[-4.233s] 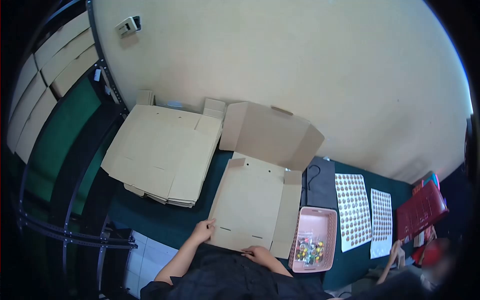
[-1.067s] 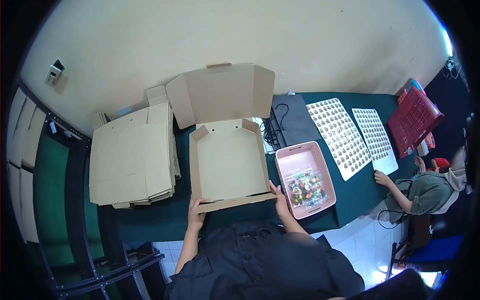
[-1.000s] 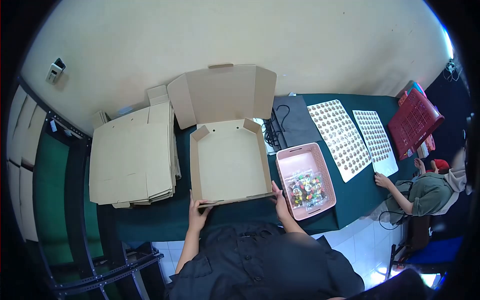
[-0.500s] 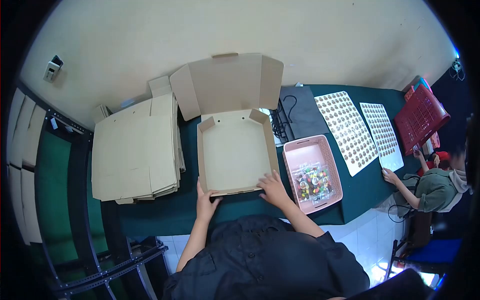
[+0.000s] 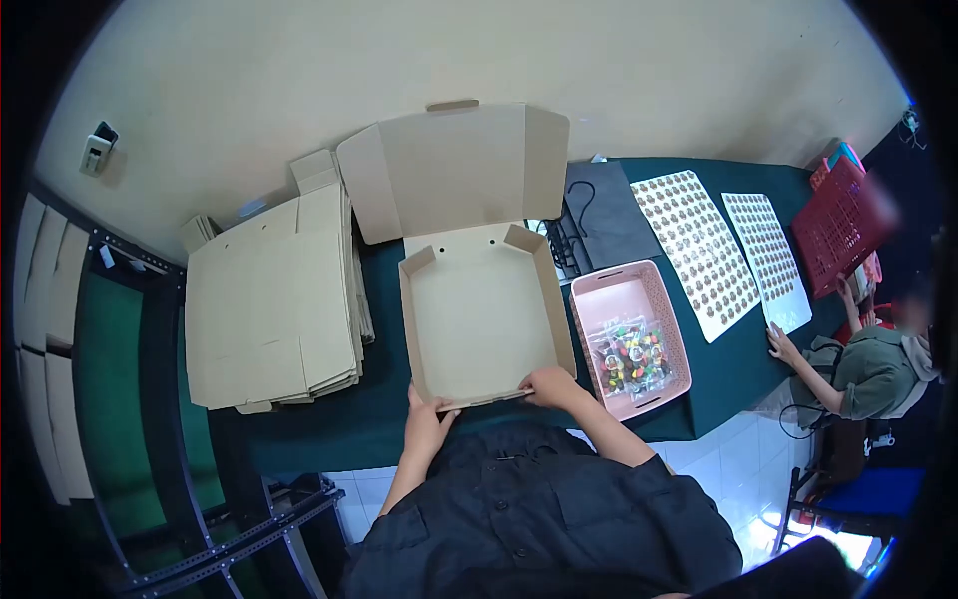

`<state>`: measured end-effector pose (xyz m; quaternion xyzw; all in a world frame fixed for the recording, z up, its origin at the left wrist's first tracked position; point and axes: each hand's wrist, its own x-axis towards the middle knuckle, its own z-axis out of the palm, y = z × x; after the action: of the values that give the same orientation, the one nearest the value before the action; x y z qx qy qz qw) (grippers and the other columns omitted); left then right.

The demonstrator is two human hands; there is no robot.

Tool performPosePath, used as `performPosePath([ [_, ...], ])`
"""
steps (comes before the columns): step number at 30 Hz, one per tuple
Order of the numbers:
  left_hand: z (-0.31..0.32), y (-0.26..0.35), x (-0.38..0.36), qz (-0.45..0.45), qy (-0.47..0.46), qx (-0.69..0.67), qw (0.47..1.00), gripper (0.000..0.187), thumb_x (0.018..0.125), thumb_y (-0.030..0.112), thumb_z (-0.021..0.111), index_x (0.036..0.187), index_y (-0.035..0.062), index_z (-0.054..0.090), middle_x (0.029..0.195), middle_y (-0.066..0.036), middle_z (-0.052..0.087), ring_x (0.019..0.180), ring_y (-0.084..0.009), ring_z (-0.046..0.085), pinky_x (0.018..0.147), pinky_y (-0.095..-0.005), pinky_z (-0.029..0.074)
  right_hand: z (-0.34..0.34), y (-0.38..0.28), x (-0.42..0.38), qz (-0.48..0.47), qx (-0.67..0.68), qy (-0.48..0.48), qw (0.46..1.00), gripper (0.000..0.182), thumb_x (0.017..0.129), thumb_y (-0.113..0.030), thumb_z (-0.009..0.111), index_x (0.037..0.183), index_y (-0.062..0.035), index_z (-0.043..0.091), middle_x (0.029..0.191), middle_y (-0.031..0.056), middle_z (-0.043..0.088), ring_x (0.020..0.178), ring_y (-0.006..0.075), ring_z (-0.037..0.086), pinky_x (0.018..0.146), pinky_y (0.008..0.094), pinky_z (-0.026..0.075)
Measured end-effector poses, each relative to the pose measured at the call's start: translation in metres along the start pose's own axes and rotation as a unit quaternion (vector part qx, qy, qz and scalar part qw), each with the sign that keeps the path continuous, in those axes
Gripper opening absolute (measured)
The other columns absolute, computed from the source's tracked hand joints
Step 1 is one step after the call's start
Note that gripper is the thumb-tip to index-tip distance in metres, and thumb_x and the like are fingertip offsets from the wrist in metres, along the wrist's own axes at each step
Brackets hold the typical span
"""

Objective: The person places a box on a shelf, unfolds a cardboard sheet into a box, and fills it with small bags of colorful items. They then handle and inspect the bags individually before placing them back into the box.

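An open cardboard box point(image 5: 484, 329) lies in front of me, its lid point(image 5: 454, 165) raised toward the wall and its side walls upright. At the near left corner, my left hand point(image 5: 427, 427) grips the box, with the thumb along the front wall. My right hand point(image 5: 555, 388) is closed over the front wall near the right corner, its fingertips partly hidden. Just right of the box stands a pink basket point(image 5: 679, 364) holding several clear packets of colourful pieces point(image 5: 631, 357).
Stacked flattened cardboard boxes point(image 5: 264, 299) lie on the left of the green-covered table point(image 5: 319, 439). Right of the box are a black bag point(image 5: 609, 215) and two sticker sheets point(image 5: 696, 255). A co-worker point(image 5: 868, 374) touches the farther sheet beside a dark red basket point(image 5: 843, 230).
The front of the box has shifted slightly toward me. My right hand's fingers have curled over the front wall, and my left hand has moved slightly down and right.
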<state>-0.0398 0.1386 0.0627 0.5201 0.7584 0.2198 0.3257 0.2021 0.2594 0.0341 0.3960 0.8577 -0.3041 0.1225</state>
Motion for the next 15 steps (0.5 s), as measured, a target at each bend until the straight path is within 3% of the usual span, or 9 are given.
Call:
performPosePath([
  [2, -0.01, -0.01, -0.007, 0.037, -0.043, -0.041, 0.998, 0.029, 0.078, 0.016, 0.064, 0.106, 0.0071, 0.062, 0.134, -0.023, 0.029, 0.12, -0.0348, 0.039, 0.098, -0.0342, 0.035, -0.006, -0.01, -0.027, -0.009, 0.065, 0.029, 0.997, 0.027, 0.073, -0.021, 0.064, 0.097, -0.0107, 0.065, 0.085, 0.0128, 0.064, 0.082, 0.0274, 0.061, 0.074, 0.0374, 0.048],
  [3, -0.019, -0.013, -0.005, 0.021, -0.09, -0.074, 0.993, 0.038, 0.083, 0.025, 0.059, 0.118, 0.0109, 0.055, 0.133, -0.023, 0.033, 0.122, -0.0336, 0.037, 0.1, -0.0349, 0.032, -0.013, -0.014, -0.04, -0.019, 0.188, 0.151, 0.97, 0.027, 0.074, -0.02, 0.064, 0.099, -0.0088, 0.064, 0.086, 0.0129, 0.062, 0.081, 0.0262, 0.06, 0.074, 0.0362, 0.047],
  [4, -0.023, -0.015, -0.002, 0.021, -0.089, -0.073, 0.993, 0.038, 0.083, 0.025, 0.059, 0.118, 0.0109, 0.055, 0.133, -0.023, 0.033, 0.122, -0.0336, 0.037, 0.1, -0.0349, 0.032, -0.019, -0.014, -0.047, -0.029, 0.304, 0.269, 0.914, 0.027, 0.076, -0.018, 0.063, 0.101, -0.0069, 0.062, 0.088, 0.013, 0.061, 0.08, 0.0251, 0.059, 0.074, 0.035, 0.046],
  [5, -0.026, -0.016, 0.001, 0.01, -0.026, -0.067, 0.997, 0.038, 0.084, 0.025, 0.057, 0.119, 0.0115, 0.054, 0.132, -0.023, 0.034, 0.122, -0.0337, 0.037, 0.1, -0.0356, 0.032, -0.022, -0.01, -0.051, -0.029, 0.305, 0.269, 0.913, 0.027, 0.076, -0.018, 0.063, 0.101, -0.0069, 0.062, 0.088, 0.013, 0.061, 0.08, 0.0251, 0.059, 0.074, 0.035, 0.046],
  [7, -0.032, -0.016, 0.008, -0.007, 0.066, -0.057, 0.996, 0.04, 0.086, 0.026, 0.054, 0.123, 0.0117, 0.05, 0.131, -0.024, 0.036, 0.122, -0.0342, 0.036, 0.1, -0.0377, 0.031, -0.021, -0.003, -0.062, 0.076, 0.166, 0.444, 0.877, 0.027, 0.079, -0.013, 0.062, 0.103, -0.004, 0.06, 0.09, 0.0126, 0.058, 0.08, 0.0231, 0.058, 0.075, 0.0325, 0.045],
  [8, -0.033, -0.016, 0.014, -0.004, 0.061, -0.055, 0.997, 0.04, 0.086, 0.026, 0.054, 0.123, 0.0117, 0.05, 0.131, -0.024, 0.036, 0.122, -0.0342, 0.036, 0.1, -0.0377, 0.031, -0.017, 0.001, -0.063, 0.082, 0.168, 0.446, 0.875, 0.027, 0.079, -0.013, 0.062, 0.103, -0.004, 0.06, 0.09, 0.0126, 0.058, 0.08, 0.0231, 0.058, 0.075, 0.0325, 0.045],
  [10, -0.031, -0.016, 0.027, 0.002, 0.075, -0.057, 0.996, 0.042, 0.086, 0.025, 0.053, 0.125, 0.0119, 0.047, 0.129, -0.027, 0.036, 0.122, -0.0374, 0.035, 0.099, -0.0396, 0.032, -0.01, 0.011, -0.064, 0.101, 0.264, 0.396, 0.873, 0.031, 0.079, -0.014, 0.06, 0.108, -0.003, 0.056, 0.107, 0.0151, 0.055, 0.092, 0.0264, 0.056, 0.082, 0.035, 0.043],
  [11, -0.028, -0.014, 0.032, 0.008, 0.06, -0.068, 0.996, 0.047, 0.086, 0.026, 0.053, 0.128, 0.0102, 0.042, 0.13, -0.028, 0.034, 0.124, -0.0381, 0.032, 0.101, -0.0403, 0.03, -0.007, 0.01, -0.065, 0.11, 0.347, 0.361, 0.858, 0.032, 0.08, -0.013, 0.059, 0.109, -0.0013, 0.054, 0.107, 0.0156, 0.055, 0.094, 0.0267, 0.056, 0.083, 0.0343, 0.043],
  [15, -0.016, 0.008, 0.032, 0.007, 0.021, -0.04, 0.999, 0.049, 0.086, 0.027, 0.053, 0.129, 0.0096, 0.039, 0.131, -0.03, 0.029, 0.126, -0.0399, 0.029, 0.102, -0.0406, 0.028, -0.004, 0.009, -0.069, 0.064, 0.358, 0.37, 0.855, 0.028, 0.081, -0.012, 0.057, 0.107, -0.0005, 0.056, 0.104, 0.0168, 0.059, 0.094, 0.0247, 0.058, 0.082, 0.0325, 0.044],
])
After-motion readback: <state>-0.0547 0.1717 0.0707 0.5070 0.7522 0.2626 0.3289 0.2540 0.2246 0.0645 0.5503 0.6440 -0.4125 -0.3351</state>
